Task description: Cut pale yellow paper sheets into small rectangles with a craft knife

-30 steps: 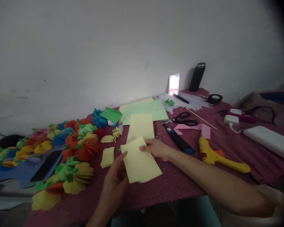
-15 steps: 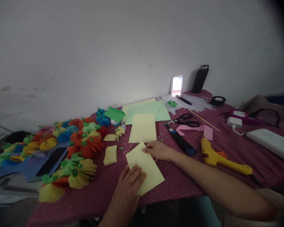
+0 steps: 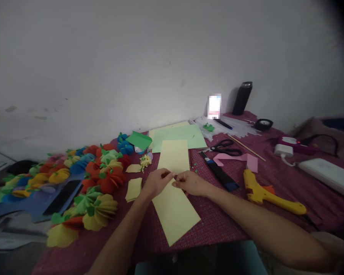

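Observation:
A pale yellow sheet of paper (image 3: 176,215) lies slantwise on the cloth near the table's front edge. At its far corner my right hand (image 3: 193,183) pinches the edge between thumb and bent fingers. My left hand (image 3: 159,182) is closed at the same corner, its fingertips almost meeting those of the right; the exact grip is partly hidden. Just beyond lies another pale yellow sheet (image 3: 174,154), overlapping a light green sheet (image 3: 180,135). To the left of my left hand is a small stack of yellow paper pieces (image 3: 133,189).
Many colourful paper pumpkins (image 3: 110,177) crowd the left side. On the right lie black scissors (image 3: 226,147), a dark-handled cutter (image 3: 219,172), a pink strip (image 3: 250,160), a yellow glue gun (image 3: 271,194) and a white power adapter (image 3: 328,175). A black bottle (image 3: 242,98) stands behind.
My left hand has moved from lying flat on the sheet's lower left up to its far corner, beside my right hand. My right hand stays at the corner.

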The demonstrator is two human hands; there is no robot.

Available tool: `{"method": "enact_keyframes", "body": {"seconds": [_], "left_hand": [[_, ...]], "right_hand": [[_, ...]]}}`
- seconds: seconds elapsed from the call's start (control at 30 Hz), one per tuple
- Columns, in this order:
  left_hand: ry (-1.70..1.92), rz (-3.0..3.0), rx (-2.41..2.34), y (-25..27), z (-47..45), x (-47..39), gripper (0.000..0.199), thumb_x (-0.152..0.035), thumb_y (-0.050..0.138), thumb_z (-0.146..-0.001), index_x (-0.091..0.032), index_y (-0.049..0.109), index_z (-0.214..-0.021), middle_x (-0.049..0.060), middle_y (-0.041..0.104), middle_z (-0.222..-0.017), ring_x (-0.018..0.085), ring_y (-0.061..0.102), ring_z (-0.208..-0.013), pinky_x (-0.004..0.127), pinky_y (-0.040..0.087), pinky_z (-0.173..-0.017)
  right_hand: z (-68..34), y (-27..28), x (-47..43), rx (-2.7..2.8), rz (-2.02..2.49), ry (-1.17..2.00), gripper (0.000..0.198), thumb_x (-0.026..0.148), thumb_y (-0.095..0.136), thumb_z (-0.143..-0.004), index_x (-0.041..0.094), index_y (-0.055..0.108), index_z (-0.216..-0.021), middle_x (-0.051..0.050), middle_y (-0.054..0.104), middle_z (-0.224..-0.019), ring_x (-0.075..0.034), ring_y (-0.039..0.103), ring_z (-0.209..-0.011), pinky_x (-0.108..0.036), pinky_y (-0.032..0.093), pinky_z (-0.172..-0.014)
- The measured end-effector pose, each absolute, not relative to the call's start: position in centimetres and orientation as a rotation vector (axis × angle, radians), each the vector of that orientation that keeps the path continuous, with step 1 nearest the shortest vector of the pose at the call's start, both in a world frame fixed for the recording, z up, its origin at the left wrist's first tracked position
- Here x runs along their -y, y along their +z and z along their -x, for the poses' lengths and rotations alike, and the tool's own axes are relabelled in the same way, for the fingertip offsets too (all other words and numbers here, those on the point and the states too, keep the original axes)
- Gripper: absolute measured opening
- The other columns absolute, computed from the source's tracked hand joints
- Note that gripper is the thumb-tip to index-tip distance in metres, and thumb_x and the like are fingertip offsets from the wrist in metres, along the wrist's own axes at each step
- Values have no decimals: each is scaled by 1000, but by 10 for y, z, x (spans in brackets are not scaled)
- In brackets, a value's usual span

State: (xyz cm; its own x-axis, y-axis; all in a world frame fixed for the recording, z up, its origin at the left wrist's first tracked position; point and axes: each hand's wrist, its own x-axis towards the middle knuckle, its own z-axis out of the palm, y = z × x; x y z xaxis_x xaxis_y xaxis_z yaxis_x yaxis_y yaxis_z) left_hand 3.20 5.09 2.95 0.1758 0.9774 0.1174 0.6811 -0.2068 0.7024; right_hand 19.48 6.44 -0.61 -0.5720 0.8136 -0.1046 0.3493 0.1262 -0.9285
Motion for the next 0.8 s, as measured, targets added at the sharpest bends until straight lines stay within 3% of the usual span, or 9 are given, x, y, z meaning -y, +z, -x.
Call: {"method": "enact_keyframes", "body": {"seconds": [0.1,0.3,0.6,0.8], "left_hand": [[733,-1941,-1500,26,-35,-57,26,-38,53,-69,-16,65,-61,-2,57,-54,12,48,-53,21,33,-50],[817,-1796,-1555,22,-14,-62,33,-44,50,-70,-14,58,-58,-5,46,-49,9,40,-47,19,26,-43],[964,-1656,-1592,22,14,-66,32,-46,53,-69,-15,58,-64,-5,46,-53,8,40,-48,18,27,-43],[978,-1627,-1589,29,21,-64,33,-46,54,-69,-14,57,-60,-5,44,-49,7,37,-43,18,24,-40]], "right_hand": [[-196,-4,-64,1955,1100,1523,24,36,51,-71,14,54,-61,3,50,-49,-8,49,-42,-19,43,-39],[-200,2,-60,1966,1126,1792,25,36,52,-70,12,59,-65,-2,60,-59,-11,55,-50,-20,45,-42],[-210,18,-57,2048,1034,2135,36,48,53,-69,12,57,-67,-4,62,-60,-10,58,-49,-16,41,-41],[-221,29,-57,2384,1009,2290,36,48,59,-64,12,56,-60,-1,59,-53,-10,56,-46,-16,39,-41]]}}
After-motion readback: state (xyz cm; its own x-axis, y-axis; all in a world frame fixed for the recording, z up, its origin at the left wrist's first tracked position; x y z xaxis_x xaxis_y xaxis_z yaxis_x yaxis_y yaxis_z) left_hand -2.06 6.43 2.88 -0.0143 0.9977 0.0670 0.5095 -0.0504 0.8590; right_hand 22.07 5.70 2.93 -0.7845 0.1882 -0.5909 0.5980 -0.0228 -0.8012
